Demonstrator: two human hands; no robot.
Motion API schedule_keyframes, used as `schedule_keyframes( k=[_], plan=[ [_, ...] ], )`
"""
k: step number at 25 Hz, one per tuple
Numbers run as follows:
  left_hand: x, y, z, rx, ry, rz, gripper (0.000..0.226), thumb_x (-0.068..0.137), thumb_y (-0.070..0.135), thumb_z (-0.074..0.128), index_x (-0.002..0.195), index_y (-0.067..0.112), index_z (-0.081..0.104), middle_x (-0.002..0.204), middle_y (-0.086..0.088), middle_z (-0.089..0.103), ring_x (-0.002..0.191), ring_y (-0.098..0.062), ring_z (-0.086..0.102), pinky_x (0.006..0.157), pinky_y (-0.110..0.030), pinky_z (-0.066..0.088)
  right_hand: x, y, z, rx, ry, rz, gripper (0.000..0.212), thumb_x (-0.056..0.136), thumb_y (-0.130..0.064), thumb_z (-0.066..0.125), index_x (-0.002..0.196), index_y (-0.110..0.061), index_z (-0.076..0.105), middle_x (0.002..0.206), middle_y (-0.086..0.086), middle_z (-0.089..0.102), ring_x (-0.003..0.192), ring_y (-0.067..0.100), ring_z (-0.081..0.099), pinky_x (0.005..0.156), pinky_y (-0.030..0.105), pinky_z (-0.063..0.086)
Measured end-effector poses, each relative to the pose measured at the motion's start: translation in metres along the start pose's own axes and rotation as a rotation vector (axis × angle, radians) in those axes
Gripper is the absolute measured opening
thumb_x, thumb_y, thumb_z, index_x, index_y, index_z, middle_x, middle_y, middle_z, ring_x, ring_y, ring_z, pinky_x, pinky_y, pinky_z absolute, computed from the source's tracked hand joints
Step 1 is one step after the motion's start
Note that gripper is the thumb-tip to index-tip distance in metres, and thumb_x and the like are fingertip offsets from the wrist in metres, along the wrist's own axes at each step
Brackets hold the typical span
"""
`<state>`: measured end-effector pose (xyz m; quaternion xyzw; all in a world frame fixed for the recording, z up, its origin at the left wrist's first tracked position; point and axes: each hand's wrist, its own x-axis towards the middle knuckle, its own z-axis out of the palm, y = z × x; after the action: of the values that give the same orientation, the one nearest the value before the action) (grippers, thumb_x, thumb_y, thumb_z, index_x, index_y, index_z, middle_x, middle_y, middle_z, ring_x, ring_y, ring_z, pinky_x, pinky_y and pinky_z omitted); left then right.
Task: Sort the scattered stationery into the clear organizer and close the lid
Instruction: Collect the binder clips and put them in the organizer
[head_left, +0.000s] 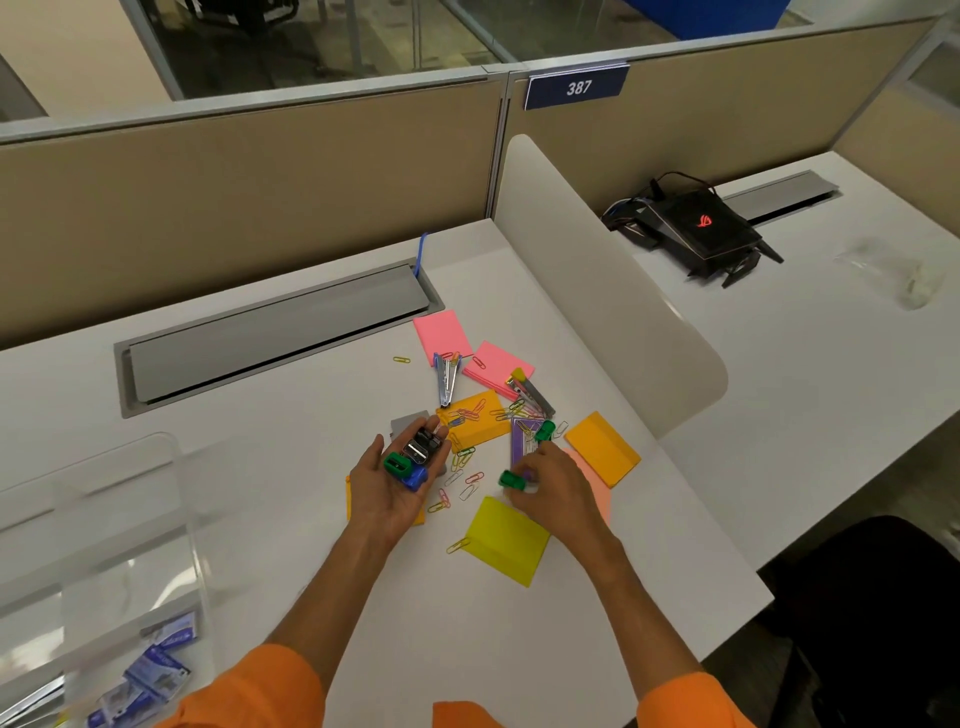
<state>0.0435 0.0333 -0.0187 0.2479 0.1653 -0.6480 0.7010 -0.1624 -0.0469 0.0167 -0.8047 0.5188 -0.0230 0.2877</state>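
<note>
"Clear organizer — which way?"

"Low left of both hands, well apart from the scattered stationery; left hand, cupping several sharpeners, is nearer. Right hand pinches a green sharpener — farther off."

Black device, red logo, on neighbouring desk; blue 387 sign on partition.

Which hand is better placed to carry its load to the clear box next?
Probably the left. The left hand cups several sharpeners and is nearer the clear box at the left; the right hand pinches just one green sharpener, farther away.
</note>
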Motion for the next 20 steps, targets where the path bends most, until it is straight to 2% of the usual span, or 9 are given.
schedule_keyframes(
  k=[3, 5, 8, 10, 11, 13, 17, 20],
  plan=[
    [-0.001, -0.006, 0.006, 0.024, 0.018, 0.005, 0.059, 0.101, 0.042, 0.032, 0.129, -0.003, 0.058, 0.136, -0.021, 0.057, 0.125, -0.038, 0.055, 0.103, -0.050, 0.045, -0.003, -0.043, -0.005, 0.154, 0.132, -0.095, 0.030, 0.075, -0.039, 0.079, 0.097, -0.021, 0.070, 0.090, -0.006, 0.052, 0.083, 0.007, 0.050, 0.067, 0.025, 0.045],
    [-0.003, -0.008, 0.011, 0.100, 0.039, 0.017, 0.058, 0.101, 0.042, 0.030, 0.132, -0.001, 0.056, 0.138, -0.019, 0.056, 0.129, -0.036, 0.052, 0.108, -0.047, 0.042, -0.004, -0.073, -0.003, 0.193, 0.144, -0.145, 0.029, 0.074, -0.040, 0.078, 0.095, -0.022, 0.071, 0.087, -0.009, 0.051, 0.082, 0.007, 0.050, 0.065, 0.023, 0.041],
    [-0.007, -0.007, 0.015, 0.130, 0.058, 0.020, 0.056, 0.101, 0.041, 0.031, 0.136, 0.003, 0.053, 0.142, -0.017, 0.053, 0.133, -0.033, 0.048, 0.116, -0.044, 0.032, -0.002, -0.107, 0.009, 0.168, 0.103, -0.166, 0.033, 0.075, -0.042, 0.076, 0.099, -0.020, 0.071, 0.100, -0.004, 0.060, 0.096, 0.012, 0.057, 0.071, 0.021, 0.043],
    [-0.010, -0.006, 0.015, 0.136, 0.051, 0.010, 0.056, 0.100, 0.042, 0.031, 0.139, 0.007, 0.050, 0.143, -0.014, 0.052, 0.135, -0.031, 0.046, 0.119, -0.044, 0.027, -0.002, -0.121, 0.019, 0.132, 0.072, -0.163, 0.038, 0.077, -0.043, 0.075, 0.105, -0.018, 0.071, 0.114, 0.001, 0.063, 0.106, 0.015, 0.058, 0.084, 0.024, 0.050],
    [-0.011, -0.006, 0.013, 0.144, 0.040, 0.008, 0.057, 0.100, 0.043, 0.031, 0.140, 0.008, 0.049, 0.143, -0.012, 0.052, 0.135, -0.031, 0.046, 0.120, -0.045, 0.025, -0.002, -0.126, 0.024, 0.112, 0.062, -0.166, 0.040, 0.079, -0.044, 0.075, 0.108, -0.018, 0.071, 0.117, 0.003, 0.064, 0.108, 0.016, 0.058, 0.090, 0.027, 0.051],
    [-0.011, -0.004, 0.011, 0.149, 0.022, 0.005, 0.058, 0.099, 0.044, 0.028, 0.140, 0.008, 0.049, 0.143, -0.012, 0.053, 0.134, -0.031, 0.047, 0.119, -0.045, 0.027, -0.001, -0.130, 0.029, 0.090, 0.054, -0.176, 0.043, 0.080, -0.045, 0.074, 0.113, -0.017, 0.070, 0.119, 0.004, 0.065, 0.108, 0.017, 0.059, 0.092, 0.028, 0.050],
    [-0.006, 0.002, 0.007, 0.072, 0.005, 0.018, 0.057, 0.099, 0.037, 0.028, 0.135, 0.001, 0.053, 0.142, -0.018, 0.053, 0.130, -0.033, 0.052, 0.106, -0.044, 0.046, 0.004, -0.113, 0.013, 0.213, 0.091, -0.157, 0.037, 0.075, -0.041, 0.079, 0.104, -0.019, 0.073, 0.101, -0.001, 0.065, 0.093, 0.012, 0.057, 0.074, 0.022, 0.048],
    [-0.002, 0.002, 0.004, -0.006, -0.040, 0.013, 0.056, 0.099, 0.035, 0.030, 0.129, -0.003, 0.057, 0.139, -0.021, 0.054, 0.130, -0.037, 0.051, 0.106, -0.051, 0.044, 0.014, -0.073, -0.011, 0.269, 0.227, -0.048, 0.025, 0.077, -0.033, 0.079, 0.096, -0.017, 0.073, 0.089, -0.003, 0.062, 0.078, 0.009, 0.056, 0.066, 0.025, 0.046]
  ],
)
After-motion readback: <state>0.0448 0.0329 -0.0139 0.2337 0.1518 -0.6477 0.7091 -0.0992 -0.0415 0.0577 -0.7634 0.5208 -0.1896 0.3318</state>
